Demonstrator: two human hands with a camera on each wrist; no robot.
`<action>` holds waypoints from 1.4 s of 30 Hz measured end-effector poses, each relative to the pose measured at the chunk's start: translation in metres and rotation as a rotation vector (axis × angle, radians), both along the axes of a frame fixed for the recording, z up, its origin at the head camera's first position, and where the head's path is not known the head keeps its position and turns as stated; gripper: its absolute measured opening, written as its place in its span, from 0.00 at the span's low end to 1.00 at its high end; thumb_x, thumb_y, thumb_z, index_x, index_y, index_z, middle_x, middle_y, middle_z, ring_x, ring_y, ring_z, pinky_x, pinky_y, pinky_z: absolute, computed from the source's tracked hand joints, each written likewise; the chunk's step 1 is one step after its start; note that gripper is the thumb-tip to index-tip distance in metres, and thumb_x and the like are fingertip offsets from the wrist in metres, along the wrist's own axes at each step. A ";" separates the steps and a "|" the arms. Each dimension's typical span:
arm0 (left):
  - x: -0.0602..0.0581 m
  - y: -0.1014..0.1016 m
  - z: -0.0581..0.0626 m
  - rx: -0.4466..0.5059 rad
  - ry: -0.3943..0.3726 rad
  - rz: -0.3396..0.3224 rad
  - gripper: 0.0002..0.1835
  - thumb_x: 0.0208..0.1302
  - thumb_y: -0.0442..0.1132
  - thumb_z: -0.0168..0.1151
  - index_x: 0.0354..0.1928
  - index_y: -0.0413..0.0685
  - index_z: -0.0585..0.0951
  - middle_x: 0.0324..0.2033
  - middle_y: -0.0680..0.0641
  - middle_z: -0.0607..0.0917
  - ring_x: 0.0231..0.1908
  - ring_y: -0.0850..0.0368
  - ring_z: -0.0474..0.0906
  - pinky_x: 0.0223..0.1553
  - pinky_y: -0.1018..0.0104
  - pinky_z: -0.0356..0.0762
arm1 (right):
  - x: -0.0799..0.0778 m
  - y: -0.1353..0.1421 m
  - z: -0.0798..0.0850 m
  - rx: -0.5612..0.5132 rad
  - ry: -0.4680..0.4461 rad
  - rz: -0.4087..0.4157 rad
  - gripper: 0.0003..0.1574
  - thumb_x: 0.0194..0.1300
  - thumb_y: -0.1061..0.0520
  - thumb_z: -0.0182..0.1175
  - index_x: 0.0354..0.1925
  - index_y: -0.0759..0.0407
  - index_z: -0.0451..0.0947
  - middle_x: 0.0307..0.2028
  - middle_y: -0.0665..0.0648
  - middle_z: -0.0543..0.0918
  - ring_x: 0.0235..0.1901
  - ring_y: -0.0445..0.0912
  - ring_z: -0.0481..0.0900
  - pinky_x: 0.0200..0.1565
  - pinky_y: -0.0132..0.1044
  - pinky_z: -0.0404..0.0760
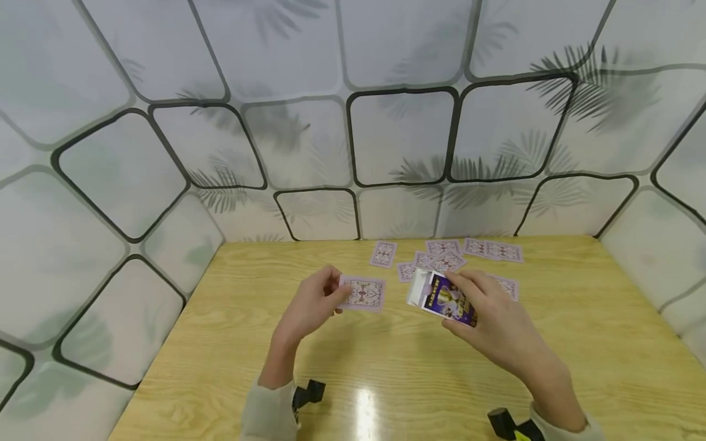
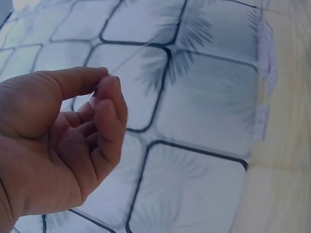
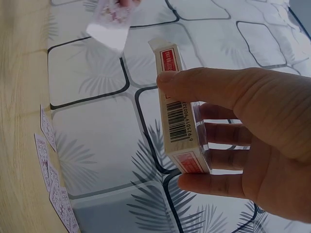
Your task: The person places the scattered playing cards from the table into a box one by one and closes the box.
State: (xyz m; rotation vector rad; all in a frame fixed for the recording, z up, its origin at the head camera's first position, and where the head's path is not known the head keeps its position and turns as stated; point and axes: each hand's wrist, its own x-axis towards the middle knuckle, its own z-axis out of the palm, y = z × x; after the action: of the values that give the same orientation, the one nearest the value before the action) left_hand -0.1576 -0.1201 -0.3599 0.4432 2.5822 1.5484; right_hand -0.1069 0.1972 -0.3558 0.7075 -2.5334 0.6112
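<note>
My left hand (image 1: 309,301) pinches a playing card (image 1: 366,293) between thumb and fingers, its pink-bordered patterned back facing up. From the left wrist, the card shows only as a thin edge running out of the fingertips. My right hand (image 1: 499,321) grips a purple card box (image 1: 451,300) to the right of that card, with its pale flap (image 1: 417,286) open toward the left. In the right wrist view the thumb presses on the narrow white side of the box (image 3: 177,121), which carries a barcode, and the fingers wrap behind. What is inside the box is hidden.
Several cards (image 1: 443,247) with the same back lie scattered at the far side of the wooden table (image 1: 265,263), some overlapping. One card (image 1: 506,287) is partly hidden behind my right hand. Patterned fabric walls (image 1: 309,147) enclose the table's back and sides.
</note>
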 end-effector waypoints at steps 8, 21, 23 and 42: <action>0.030 0.018 0.025 0.131 0.048 0.012 0.08 0.73 0.42 0.59 0.43 0.44 0.76 0.25 0.46 0.83 0.17 0.51 0.74 0.19 0.68 0.71 | 0.002 -0.007 -0.001 0.013 0.044 0.023 0.49 0.44 0.53 0.80 0.63 0.64 0.73 0.51 0.59 0.79 0.44 0.49 0.78 0.35 0.43 0.79; 0.038 0.051 0.017 0.176 0.271 0.090 0.03 0.73 0.36 0.57 0.43 0.44 0.75 0.17 0.52 0.80 0.12 0.63 0.72 0.11 0.71 0.64 | 0.003 -0.007 -0.002 0.016 0.027 0.023 0.49 0.45 0.52 0.79 0.64 0.64 0.72 0.52 0.60 0.78 0.45 0.50 0.77 0.34 0.41 0.79; 0.037 0.052 0.017 0.174 0.288 0.103 0.03 0.73 0.36 0.57 0.43 0.44 0.75 0.17 0.52 0.80 0.12 0.63 0.72 0.10 0.71 0.64 | 0.002 -0.007 -0.001 0.015 0.035 0.027 0.49 0.45 0.52 0.79 0.64 0.64 0.73 0.52 0.60 0.78 0.45 0.50 0.77 0.34 0.42 0.79; 0.040 0.058 0.015 0.073 0.340 0.062 0.12 0.74 0.38 0.56 0.55 0.46 0.80 0.20 0.55 0.79 0.16 0.67 0.70 0.16 0.71 0.73 | 0.004 -0.009 0.004 0.014 0.056 0.049 0.50 0.43 0.53 0.81 0.64 0.62 0.73 0.52 0.59 0.79 0.48 0.51 0.78 0.40 0.45 0.82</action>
State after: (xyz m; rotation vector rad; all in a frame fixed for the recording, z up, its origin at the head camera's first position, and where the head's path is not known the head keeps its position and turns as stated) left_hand -0.1174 -0.0620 -0.3445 0.6960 2.8148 1.7250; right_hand -0.1028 0.1885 -0.3519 0.7827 -2.4775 0.5816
